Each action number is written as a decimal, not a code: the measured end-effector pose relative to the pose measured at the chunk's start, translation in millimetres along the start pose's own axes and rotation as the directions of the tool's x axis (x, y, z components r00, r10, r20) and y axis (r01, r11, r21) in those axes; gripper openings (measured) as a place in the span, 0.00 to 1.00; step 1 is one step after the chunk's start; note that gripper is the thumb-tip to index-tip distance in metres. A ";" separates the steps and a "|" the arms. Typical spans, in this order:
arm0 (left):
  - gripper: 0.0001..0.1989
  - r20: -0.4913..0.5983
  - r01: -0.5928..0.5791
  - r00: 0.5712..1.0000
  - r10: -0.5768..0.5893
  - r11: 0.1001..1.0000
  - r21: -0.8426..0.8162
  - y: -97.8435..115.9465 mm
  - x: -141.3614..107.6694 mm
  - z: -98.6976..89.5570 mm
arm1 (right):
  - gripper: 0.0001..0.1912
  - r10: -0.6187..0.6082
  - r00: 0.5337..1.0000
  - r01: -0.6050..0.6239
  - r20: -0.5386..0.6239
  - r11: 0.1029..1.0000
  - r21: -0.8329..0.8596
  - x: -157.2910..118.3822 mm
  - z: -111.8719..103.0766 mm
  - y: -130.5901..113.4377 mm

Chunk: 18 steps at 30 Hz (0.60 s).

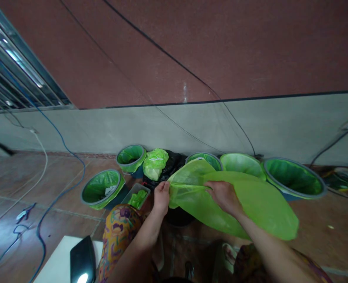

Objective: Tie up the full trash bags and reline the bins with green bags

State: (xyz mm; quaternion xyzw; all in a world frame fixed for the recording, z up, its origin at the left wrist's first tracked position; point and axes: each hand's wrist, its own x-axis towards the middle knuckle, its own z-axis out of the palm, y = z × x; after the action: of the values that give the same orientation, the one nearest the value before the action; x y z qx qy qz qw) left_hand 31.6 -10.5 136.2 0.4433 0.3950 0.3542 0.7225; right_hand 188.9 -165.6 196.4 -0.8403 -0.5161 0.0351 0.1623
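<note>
A large light-green plastic bag is stretched out between my two hands, its wide part spreading to the right. My left hand pinches the bag's left end. Near the bag's upper middle, my right hand is closed on the green plastic. Below the bag, a dark round container shows only in part. Behind it stand bins lined with green bags, one partly covered by the bag, another beside it.
Lined bins stand at right, left and back left. A small tray, green bundle and black bag sit between. A phone lies lower left; a blue cable crosses the floor.
</note>
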 end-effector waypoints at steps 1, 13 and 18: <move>0.15 0.017 0.020 1.000 -0.019 0.999 -0.034 3.1 -0.4 0.9 | 0.14 0.017 1.000 -0.017 0.005 1.000 -0.013 1.0 -1.7 3.4; 0.15 0.557 0.202 0.772 -0.306 0.949 0.241 12.1 -27.8 -12.7 | 0.19 0.135 0.985 -0.131 -0.109 0.990 0.051 13.6 -1.1 18.8; 0.06 0.400 0.039 0.913 -0.078 0.994 0.105 7.8 -11.0 -8.3 | 0.19 0.199 0.974 -0.195 -0.107 0.980 0.046 13.6 -4.1 28.8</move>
State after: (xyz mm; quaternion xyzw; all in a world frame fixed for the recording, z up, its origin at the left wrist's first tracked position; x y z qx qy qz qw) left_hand 18.2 -14.2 143.7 0.5287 0.2670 0.2140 0.7768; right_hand 220.8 -166.6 192.9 -0.8850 -0.4196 0.0133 0.2013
